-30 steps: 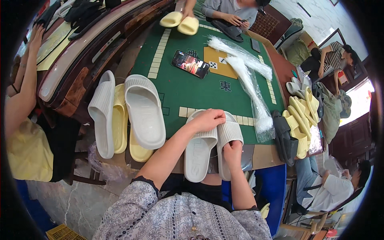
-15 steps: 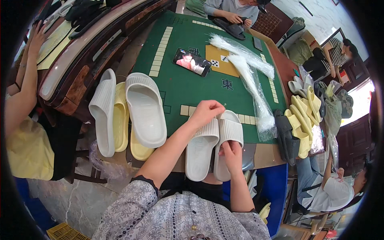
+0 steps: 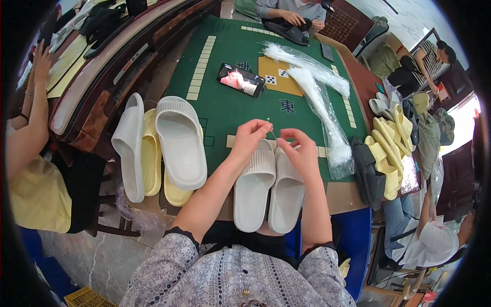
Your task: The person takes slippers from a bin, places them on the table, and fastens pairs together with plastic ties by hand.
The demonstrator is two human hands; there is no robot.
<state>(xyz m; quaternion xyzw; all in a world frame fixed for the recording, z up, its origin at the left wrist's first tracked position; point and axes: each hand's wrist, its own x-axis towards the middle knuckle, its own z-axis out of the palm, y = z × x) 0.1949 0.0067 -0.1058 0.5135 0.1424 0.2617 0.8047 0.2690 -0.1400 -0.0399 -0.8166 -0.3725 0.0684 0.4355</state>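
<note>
A pair of light grey slippers [image 3: 254, 197] stands side by side at the near edge of the green table, toes away from me. Above their toe ends, my left hand [image 3: 250, 138] pinches a thin white plastic strand [image 3: 272, 134] between thumb and fingertips. My right hand [image 3: 300, 151] is bent over the toe of the right-hand slipper [image 3: 286, 197], thumb and forefinger closed at the strand's lower part. Whether the strand passes through both slippers is hard to see. Neither hand grips the slippers themselves.
Grey slippers [image 3: 181, 146] and yellow slippers [image 3: 151, 158] stand at the left. Yellow slippers [image 3: 391, 171] and black slippers [image 3: 367, 174] pile up at the right. A phone [image 3: 240, 80] and bagged white strands [image 3: 327, 123] lie on the table [image 3: 220, 115]. Other people sit around it.
My right hand has come out of the right-hand slipper and moved up to its toe, beside my left hand. The left hand has risen slightly with the strand.
</note>
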